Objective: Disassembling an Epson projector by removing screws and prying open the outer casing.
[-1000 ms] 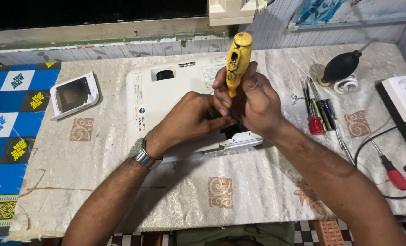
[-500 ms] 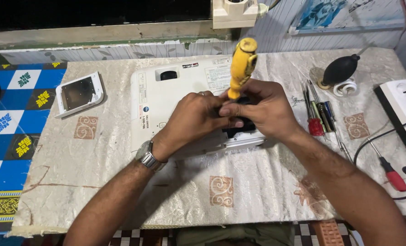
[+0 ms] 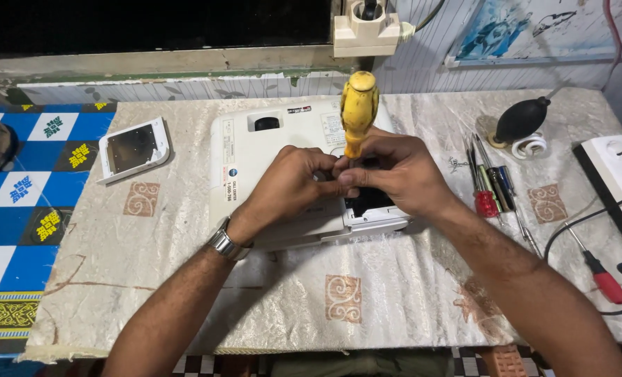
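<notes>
Head view: a white projector (image 3: 269,167) lies upside down on a bench draped with a pale patterned cloth (image 3: 367,293). Both hands meet over an open dark compartment (image 3: 370,199) at the near edge of the housing. The right hand (image 3: 401,171) is closed around the lower shank of a yellow-handled screwdriver (image 3: 358,112), which stands upright with its tip hidden behind the fingers, so what it engages cannot be told. The left hand (image 3: 293,183), with a metal wristwatch (image 3: 225,244) on its wrist, rests on the casing, its fingertips pinched at the shaft just beside the right thumb.

This looks like the step of working a fastener inside the compartment; the next move would call for keeping the driver plumb and steady while it turns.

A detached white cover panel (image 3: 133,148) lies well apart to the left. To the right lie spare screwdrivers (image 3: 489,188), a black air blower (image 3: 522,120) and a red-handled screwdriver (image 3: 601,276).
</notes>
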